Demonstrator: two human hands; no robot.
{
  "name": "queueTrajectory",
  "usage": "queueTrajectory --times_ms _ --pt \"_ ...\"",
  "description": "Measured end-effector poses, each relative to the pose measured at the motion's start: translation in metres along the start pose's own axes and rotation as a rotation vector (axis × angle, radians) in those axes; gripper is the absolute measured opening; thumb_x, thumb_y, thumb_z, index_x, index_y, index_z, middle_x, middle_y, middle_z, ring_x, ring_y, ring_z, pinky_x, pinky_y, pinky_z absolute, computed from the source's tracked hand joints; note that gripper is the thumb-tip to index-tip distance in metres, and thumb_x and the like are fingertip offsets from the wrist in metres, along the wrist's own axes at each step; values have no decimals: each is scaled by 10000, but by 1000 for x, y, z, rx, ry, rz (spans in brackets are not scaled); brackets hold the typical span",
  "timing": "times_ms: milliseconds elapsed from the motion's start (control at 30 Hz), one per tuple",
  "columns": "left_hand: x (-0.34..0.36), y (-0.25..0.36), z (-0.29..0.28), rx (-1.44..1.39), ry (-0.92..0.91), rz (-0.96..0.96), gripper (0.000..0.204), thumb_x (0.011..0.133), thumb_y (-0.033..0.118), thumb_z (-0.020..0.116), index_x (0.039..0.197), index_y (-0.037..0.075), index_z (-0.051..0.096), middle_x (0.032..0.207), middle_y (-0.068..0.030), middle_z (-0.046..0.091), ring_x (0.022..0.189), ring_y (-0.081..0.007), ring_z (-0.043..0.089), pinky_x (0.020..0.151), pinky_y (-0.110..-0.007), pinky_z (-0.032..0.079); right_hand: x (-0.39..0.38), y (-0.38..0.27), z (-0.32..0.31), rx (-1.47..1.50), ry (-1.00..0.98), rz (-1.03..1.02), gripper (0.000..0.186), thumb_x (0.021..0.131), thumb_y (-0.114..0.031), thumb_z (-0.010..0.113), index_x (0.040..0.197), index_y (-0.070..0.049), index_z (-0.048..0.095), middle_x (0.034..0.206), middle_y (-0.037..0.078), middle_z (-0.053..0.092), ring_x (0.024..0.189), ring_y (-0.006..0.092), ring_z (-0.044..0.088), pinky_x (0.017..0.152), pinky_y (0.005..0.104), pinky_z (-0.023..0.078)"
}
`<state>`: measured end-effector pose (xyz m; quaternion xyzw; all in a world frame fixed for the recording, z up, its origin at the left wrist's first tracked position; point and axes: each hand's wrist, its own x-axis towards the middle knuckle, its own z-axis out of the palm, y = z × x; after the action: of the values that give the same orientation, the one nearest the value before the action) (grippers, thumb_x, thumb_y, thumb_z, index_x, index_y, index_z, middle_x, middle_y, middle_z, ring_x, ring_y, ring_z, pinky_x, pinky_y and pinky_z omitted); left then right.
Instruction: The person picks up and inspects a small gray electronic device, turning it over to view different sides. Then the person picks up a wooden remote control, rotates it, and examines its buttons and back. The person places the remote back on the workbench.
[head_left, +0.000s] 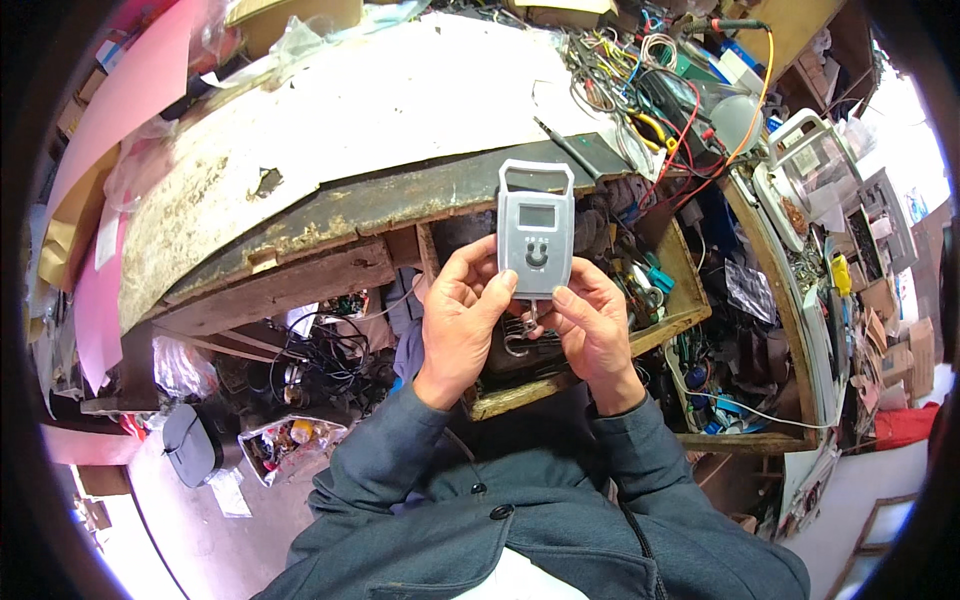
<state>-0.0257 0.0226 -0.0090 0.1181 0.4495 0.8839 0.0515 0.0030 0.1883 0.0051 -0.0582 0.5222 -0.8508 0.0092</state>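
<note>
Both hands' grip closed on grey hanging scale (536, 232); upright, handle up, hook down.

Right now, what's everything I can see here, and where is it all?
hand scale: one, grey with small screen, held up in both hands, centre
metal hook: one, silver, hanging below the scale
workbench: one, worn white top, across the upper half
open drawer: one, wooden, full of tools, right of the hands
tangled wires: many, red, yellow, blue, upper right
pink sheets: several, far left
dark pouch: one, floor, lower left
jacket: one, grey-blue, bottom
left hand: gripping the scale's left edge
right hand: gripping its right edge
</note>
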Motion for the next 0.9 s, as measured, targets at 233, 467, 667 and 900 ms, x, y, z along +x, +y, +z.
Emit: queueTrajectory --times_ms 233,467,667,900 --pt "4 -4 -2 20 1 3 396 988 11 591 1368 -28 486 1172 -102 644 1020 -132 635 854 -289 557 1 0 5 -61 63 11 390 958 -100 630 1312 41 550 1122 158 700 907 205 707 691 342 631" --pt "3 -3 -2 -13 -36 -6 415 989 10 600 1381 -31 468 1179 -107 647 1022 -134 641 845 -287 561 0 -3 3 -48 62 31 374 959 -118 628 1288 44 551 1068 163 708 808 202 706 634 331 606" --pt "2 -5 -5 10 -36 1 453 982 39 631 1394 -27 453 1189 -108 646 1015 -131 639 820 -278 560 1 -1 3 -68 70 21 358 982 -144 624 1285 33 552 1011 149 714 688 184 691 546 282 578" --pt "0 -3 -5 -9 -59 -2 485 981 32 627 1419 -27 424 1181 -116 647 951 -132 641 782 -279 563 -1 -4 5 -51 79 73 364 989 -147 618 1295 32 537 1058 136 702 617 137 654 532 276 588"
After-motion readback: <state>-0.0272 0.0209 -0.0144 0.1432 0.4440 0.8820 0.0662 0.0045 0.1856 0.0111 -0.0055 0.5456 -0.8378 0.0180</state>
